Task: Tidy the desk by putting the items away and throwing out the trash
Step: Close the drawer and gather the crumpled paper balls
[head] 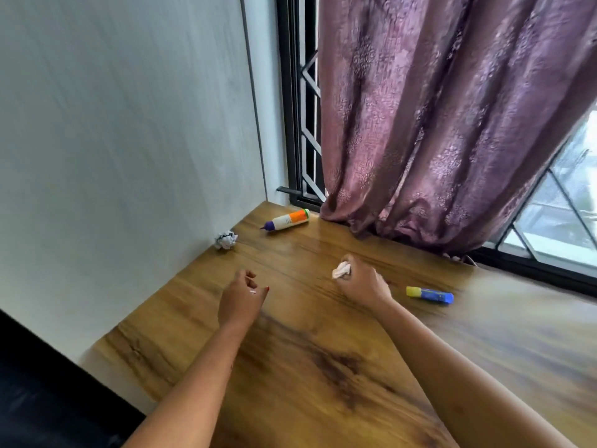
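Note:
My right hand (361, 282) grips a small crumpled white paper (341, 270) just above the wooden desk (323, 367). My left hand (240, 300) hovers over the desk with fingers loosely curled and holds nothing. A second crumpled paper ball (225, 240) lies against the wall, beyond my left hand. A white glue bottle (286, 220) with an orange label and purple tip lies in the far corner. A blue glue stick (429, 295) with a yellow cap lies to the right of my right hand.
A pale wall (129, 140) borders the desk on the left. A purple curtain (436, 124) hangs down to the desk's far edge in front of a black-framed window (302, 108). A dark surface (38, 383) lies below the desk's left edge.

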Motion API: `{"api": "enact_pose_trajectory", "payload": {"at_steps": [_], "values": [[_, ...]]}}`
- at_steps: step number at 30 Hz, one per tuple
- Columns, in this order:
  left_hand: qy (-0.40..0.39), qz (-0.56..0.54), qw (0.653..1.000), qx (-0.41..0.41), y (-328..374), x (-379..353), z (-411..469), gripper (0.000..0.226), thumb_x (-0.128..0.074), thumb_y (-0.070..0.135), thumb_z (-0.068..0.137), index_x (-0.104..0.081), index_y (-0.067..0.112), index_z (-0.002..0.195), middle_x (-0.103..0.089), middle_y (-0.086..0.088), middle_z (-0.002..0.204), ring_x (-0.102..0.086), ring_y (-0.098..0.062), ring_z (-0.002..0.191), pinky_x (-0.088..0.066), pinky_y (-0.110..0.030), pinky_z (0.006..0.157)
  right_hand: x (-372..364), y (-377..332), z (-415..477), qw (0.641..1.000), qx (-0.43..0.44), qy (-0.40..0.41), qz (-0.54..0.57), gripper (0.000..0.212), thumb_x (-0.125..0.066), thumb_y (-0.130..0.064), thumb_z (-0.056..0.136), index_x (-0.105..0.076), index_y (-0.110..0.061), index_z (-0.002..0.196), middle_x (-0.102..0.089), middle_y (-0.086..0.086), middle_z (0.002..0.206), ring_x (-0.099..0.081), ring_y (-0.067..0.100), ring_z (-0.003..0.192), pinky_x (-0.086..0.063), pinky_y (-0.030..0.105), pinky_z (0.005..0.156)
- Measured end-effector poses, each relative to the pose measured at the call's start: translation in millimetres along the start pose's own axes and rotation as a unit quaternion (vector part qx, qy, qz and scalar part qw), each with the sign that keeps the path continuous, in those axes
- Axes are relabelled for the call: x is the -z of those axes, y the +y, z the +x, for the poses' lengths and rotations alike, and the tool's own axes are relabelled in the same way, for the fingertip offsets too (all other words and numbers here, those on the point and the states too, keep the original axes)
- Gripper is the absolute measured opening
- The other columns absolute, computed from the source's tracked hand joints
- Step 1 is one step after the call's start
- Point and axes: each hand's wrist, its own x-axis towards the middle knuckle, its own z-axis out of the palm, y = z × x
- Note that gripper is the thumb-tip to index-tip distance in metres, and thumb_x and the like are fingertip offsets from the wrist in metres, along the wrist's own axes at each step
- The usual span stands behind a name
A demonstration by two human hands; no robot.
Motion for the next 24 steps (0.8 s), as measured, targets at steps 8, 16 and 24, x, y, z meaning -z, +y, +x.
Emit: {"api": "enact_pose_trajectory", "payload": {"at_steps": [8, 16, 24], "values": [[0.031, 0.055, 0.997, 0.053, -22.7, 22.4, 73.4, 0.042, -0.066, 0.017, 0.08, -0.052, 0.011, 0.119, -0.062, -0.01, 0.113, -0.057, -0.027, 0.099, -0.042, -0.031, 0.077, -35.8, -75.1, 28.0, 0.961, 0.03, -0.076, 0.263, 0.052, -0.069, -0.043, 0.08, -0.045, -0.031, 0.125, -0.061, 0.001, 0.117, -0.058, 0.017, 0.102, -0.047, 0.033, 0.091], [-0.055, 0.132, 0.986, 0.085, -29.1, 27.8, 137.8, 0.062, -0.053, 0.01, 0.081, -0.027, 0.019, 0.137, -0.039, -0.02, 0.13, -0.046, -0.038, 0.116, -0.04, -0.04, 0.091, -62.2, -104.2, 54.9, 0.912, -0.065, -0.058, 0.4, 0.035, -0.068, -0.032, 0.085, -0.049, -0.028, 0.114, -0.059, 0.001, 0.108, -0.06, 0.016, 0.092, -0.054, 0.03, 0.072], [-0.106, 0.194, 0.975, 0.033, -42.7, 28.6, 182.0, 0.073, -0.061, 0.041, 0.084, -0.022, 0.03, 0.145, -0.044, -0.015, 0.135, -0.048, -0.033, 0.121, -0.043, -0.039, 0.095, -89.9, -151.3, 87.8, 0.87, -0.121, -0.037, 0.476, 0.038, -0.07, -0.024, 0.084, -0.05, -0.015, 0.115, -0.062, 0.01, 0.106, -0.062, 0.019, 0.081, -0.052, 0.025, 0.051]]}}
